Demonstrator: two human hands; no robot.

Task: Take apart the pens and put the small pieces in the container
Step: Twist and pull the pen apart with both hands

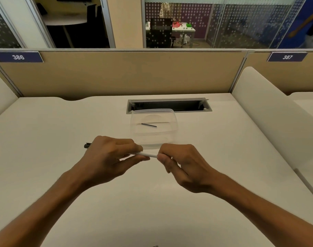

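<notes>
My left hand (110,157) and right hand (180,164) both curl around a white pen (147,154), which lies level between them above the desk (63,131), its dark end poking out left of my left hand. Just beyond, the clear container (134,132) holds one thin dark piece (149,125).

A white pen (147,154) with a black end (87,145) lies level, held crosswise above the tabletop. Just beyond it sits a clear, open plastic container (173,122). Inside, one thin dark pen piece (149,125) lies flat.
</notes>
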